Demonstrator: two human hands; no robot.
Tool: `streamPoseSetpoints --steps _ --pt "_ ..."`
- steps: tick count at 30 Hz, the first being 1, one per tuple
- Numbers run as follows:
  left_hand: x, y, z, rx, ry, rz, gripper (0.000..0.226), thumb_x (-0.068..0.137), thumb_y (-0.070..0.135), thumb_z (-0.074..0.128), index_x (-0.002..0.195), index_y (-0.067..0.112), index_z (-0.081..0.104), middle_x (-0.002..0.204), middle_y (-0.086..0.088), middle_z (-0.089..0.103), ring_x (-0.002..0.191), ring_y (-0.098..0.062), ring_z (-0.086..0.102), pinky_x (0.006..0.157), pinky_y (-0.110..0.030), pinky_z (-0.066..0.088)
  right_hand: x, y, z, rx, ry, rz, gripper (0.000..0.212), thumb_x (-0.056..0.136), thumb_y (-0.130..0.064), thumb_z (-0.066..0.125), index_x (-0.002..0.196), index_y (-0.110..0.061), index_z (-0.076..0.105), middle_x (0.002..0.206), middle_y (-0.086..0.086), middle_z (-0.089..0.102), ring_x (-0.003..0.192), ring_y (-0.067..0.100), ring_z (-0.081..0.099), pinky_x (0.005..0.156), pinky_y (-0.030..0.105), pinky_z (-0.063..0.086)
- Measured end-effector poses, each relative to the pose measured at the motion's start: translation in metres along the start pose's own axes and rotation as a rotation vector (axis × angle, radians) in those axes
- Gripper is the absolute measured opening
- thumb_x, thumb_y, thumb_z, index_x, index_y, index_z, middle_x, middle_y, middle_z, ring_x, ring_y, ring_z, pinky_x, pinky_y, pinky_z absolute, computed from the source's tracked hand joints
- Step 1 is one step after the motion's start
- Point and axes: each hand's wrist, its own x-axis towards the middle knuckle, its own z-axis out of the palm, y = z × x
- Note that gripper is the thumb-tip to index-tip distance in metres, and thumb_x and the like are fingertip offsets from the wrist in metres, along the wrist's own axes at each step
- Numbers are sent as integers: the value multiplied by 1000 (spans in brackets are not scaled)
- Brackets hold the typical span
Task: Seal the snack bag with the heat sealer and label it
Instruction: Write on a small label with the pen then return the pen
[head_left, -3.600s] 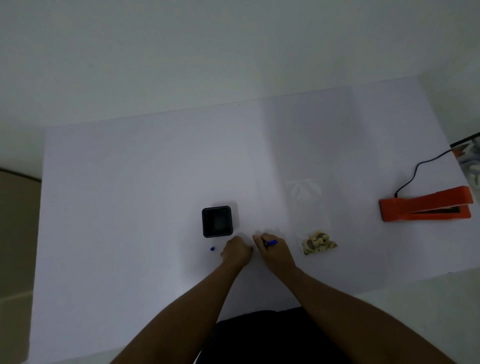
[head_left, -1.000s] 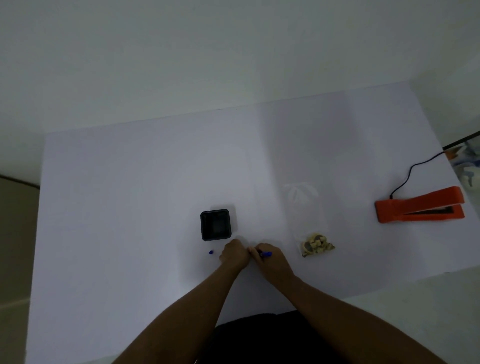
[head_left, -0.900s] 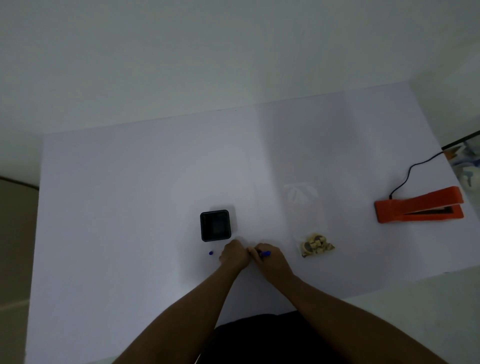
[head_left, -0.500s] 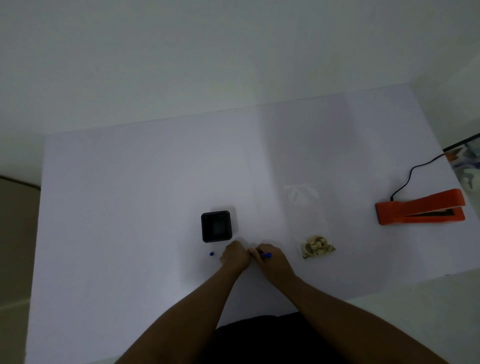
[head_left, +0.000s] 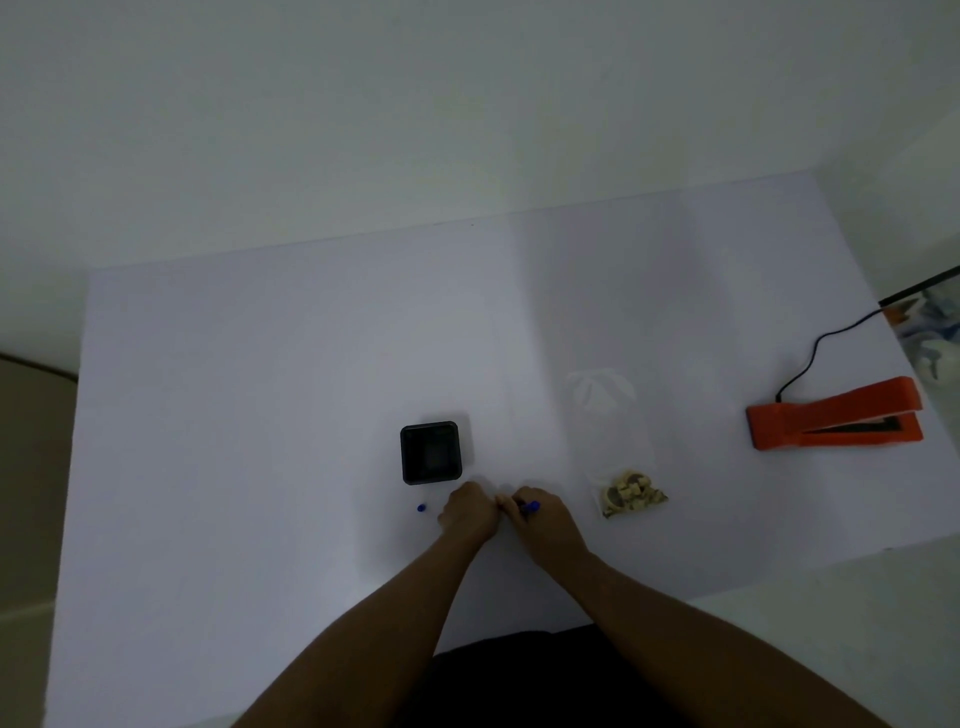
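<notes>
A white table (head_left: 260, 364) fills most of the view; everything else is laid out along its near half. At the far right the orange heat sealer (head_left: 831, 423) is seen, its arm raised at the right end and its black cord (head_left: 815, 353) trailing away to the far right; it looks rigid and would be worked by pressing down on the free end of the arm. Between the sealer and the middle of the table the snack bag (head_left: 618, 447) lies flat, its clear film barely showing against the white, with the snacks (head_left: 631, 493) gathered at its near end; it is touched by neither hand. The bag is judged light, limp and slippery (its contents would slide if it were tipped), so it is best taken by the empty far end, pinched at both corners, with the mouth kept taut and flat. A black square container (head_left: 430, 453) stands left of centre. Just near it the two hands are set knuckle to knuckle; the left hand (head_left: 467, 514) is curled, and whether anything is held under it cannot be told; the right hand (head_left: 545, 522) is closed round a blue pen (head_left: 530, 505), as if a label were being written. A small blue cap (head_left: 421, 507) lies just left of the left hand.
</notes>
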Motion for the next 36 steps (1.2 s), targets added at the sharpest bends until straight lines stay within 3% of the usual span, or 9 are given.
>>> streamPoseSetpoints --steps 10,16,21,25,27,31,33,35,36 --pt "-7 -2 -1 -45 19 16 32 91 37 56 102 8 61 103 -11 67 90 -27 65 80 -36 55 -10 -6 -11 34 53 -26 37 98 -35 55 68 -13 49 59 -8 43 52 5 43 52 14 34" --pt "-12 -6 -2 -88 9 44 22 88 32 57 84 11 61 85 -7 66 76 -22 63 69 -31 52 -22 -29 -16 249 1 -102 27 103 -26 46 87 -6 53 60 -7 47 53 5 45 53 15 35" --pt "-21 -15 -2 -327 -1 100 38 92 32 58 60 15 49 58 0 50 52 -11 47 53 -25 40 -23 -29 -21 237 -31 -67 31 103 -33 43 88 -7 51 59 -4 46 49 3 41 50 18 33" --pt "-46 -39 -15 -418 278 105 22 93 34 59 86 14 53 81 1 56 72 -13 55 65 -26 45 -24 -30 -21 183 26 -60 42 101 -42 42 78 -7 45 59 0 43 51 5 39 51 21 33" --pt "-50 -56 -21 -439 424 47 30 89 35 63 103 11 50 98 -4 51 87 -21 56 70 -32 46 -25 -30 -18 142 64 -68 45 100 -48 39 73 -12 42 62 -1 42 56 9 41 55 23 33" --pt "-40 -77 -30 -466 445 -54 46 90 36 63 122 10 44 112 -13 50 98 -33 58 70 -35 46 -29 -32 -20 57 141 -85 38 99 -48 38 74 -19 40 74 -2 45 73 12 46 63 18 36" --pt "-33 -85 -33 -418 396 -27 34 94 33 57 117 10 48 109 -12 56 93 -31 61 71 -35 48 -31 -40 -24 120 126 -105 37 99 -48 39 71 -23 38 66 -5 42 61 8 42 57 21 35" --pt "-30 -92 -35 -369 392 14 13 97 20 50 98 7 55 95 -11 65 82 -26 63 71 -38 53 -34 -51 -31 184 78 -111 35 99 -46 44 69 -29 38 59 -6 40 54 4 38 53 26 34" --pt "-30 -95 -34 -366 399 18 13 97 13 48 91 6 57 90 -12 66 77 -24 63 71 -38 55 -37 -57 -35 197 67 -120 33 99 -41 48 69 -31 40 58 -6 41 53 4 38 53 26 34"
